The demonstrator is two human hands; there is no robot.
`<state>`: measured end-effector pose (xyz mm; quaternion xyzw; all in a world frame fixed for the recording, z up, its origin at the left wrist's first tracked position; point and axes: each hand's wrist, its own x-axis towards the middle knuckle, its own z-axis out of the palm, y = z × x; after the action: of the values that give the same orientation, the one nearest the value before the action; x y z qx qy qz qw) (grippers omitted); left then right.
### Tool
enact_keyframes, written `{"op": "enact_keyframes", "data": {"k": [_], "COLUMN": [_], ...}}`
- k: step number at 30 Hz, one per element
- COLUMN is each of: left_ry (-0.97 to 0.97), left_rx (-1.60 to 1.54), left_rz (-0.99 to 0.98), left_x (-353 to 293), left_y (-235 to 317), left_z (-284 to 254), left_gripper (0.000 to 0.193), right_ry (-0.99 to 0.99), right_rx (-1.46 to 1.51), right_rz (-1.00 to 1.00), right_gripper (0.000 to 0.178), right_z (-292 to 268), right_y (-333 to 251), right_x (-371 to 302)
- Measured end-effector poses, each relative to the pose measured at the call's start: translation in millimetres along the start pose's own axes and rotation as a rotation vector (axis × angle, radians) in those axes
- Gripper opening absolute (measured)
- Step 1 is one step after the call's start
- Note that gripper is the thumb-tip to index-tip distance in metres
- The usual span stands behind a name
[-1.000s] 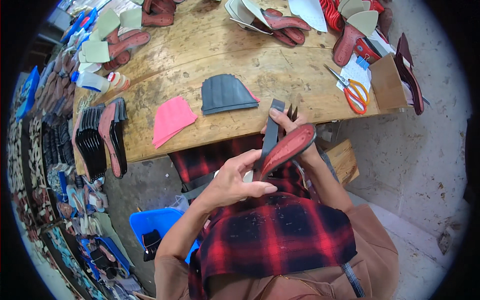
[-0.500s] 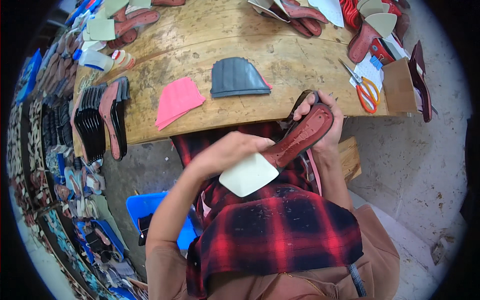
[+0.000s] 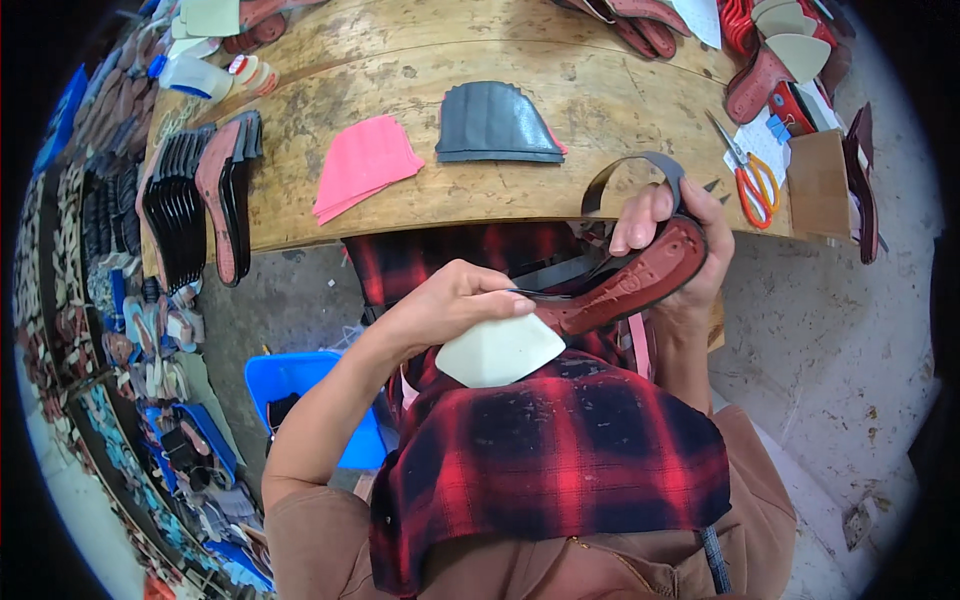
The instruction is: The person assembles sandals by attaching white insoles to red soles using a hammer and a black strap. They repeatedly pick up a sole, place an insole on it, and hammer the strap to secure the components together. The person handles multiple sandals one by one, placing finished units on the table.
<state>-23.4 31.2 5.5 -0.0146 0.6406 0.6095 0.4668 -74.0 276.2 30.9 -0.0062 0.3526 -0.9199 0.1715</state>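
A red shoe insole (image 3: 650,275) with dark edges is held above my lap, tilted with its heel end up to the right. At its lower left end sits a cream-white, fan-shaped toe piece (image 3: 500,350). My left hand (image 3: 450,305) pinches the insole where the toe piece begins, thumb on top. Around the heel end, my right hand (image 3: 690,235) is closed, its fingers curled over the near-table side. A thin dark strip (image 3: 632,163) loops up from the right hand's fingers and bends over toward the table edge. What lies under the insole is hidden.
On the wooden table (image 3: 330,90) lie pink pieces (image 3: 365,165), dark grey pieces (image 3: 500,120) and orange-handled scissors (image 3: 757,190). Stacked insoles (image 3: 180,210) overhang its left edge, near a white bottle (image 3: 195,77). A cardboard box (image 3: 820,185) stands right. A blue plastic seat (image 3: 285,375) is below left.
The right hand and heel end have moved right and slightly down. The dark strip now arches out in a wide loop. My left hand has stayed by the toe piece, its thumb now pressed onto it.
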Motion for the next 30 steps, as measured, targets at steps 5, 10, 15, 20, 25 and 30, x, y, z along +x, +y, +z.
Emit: {"op": "enact_keyframes", "data": {"k": [5, 10, 15, 20, 25, 30], "left_ry": [0.071, 0.541, 0.263, 0.206, 0.204, -0.021], "left_rx": [0.11, 0.446, -0.011, -0.115, 0.038, -0.41], "left_rz": [0.317, 0.609, 0.666, 0.63, 0.511, 0.419], "left_x": [-1, 20, 15, 7, 6, -17], "left_y": [10, 67, 57, 34, 38, 53], "left_z": [-1, 23, 20, 28, 30, 50], "left_gripper": [0.067, 0.093, 0.089, 0.093, 0.095, 0.089], "right_ry": [0.085, 0.158, -0.026, 0.066, 0.199, 0.306], "right_rx": [-0.086, -0.106, -0.186, -0.322, -0.444, -0.333], "right_rz": [-0.009, -0.096, 0.045, 0.031, -0.088, -0.117], "right_gripper": [0.036, 0.05, 0.049, 0.039, 0.031, 0.026], "right_z": [12, 53, 52, 31, 22, 8], "right_y": [2, 23, -1, 8, 10, 1], "right_x": [5, 24, 30, 27, 16, 18]}}
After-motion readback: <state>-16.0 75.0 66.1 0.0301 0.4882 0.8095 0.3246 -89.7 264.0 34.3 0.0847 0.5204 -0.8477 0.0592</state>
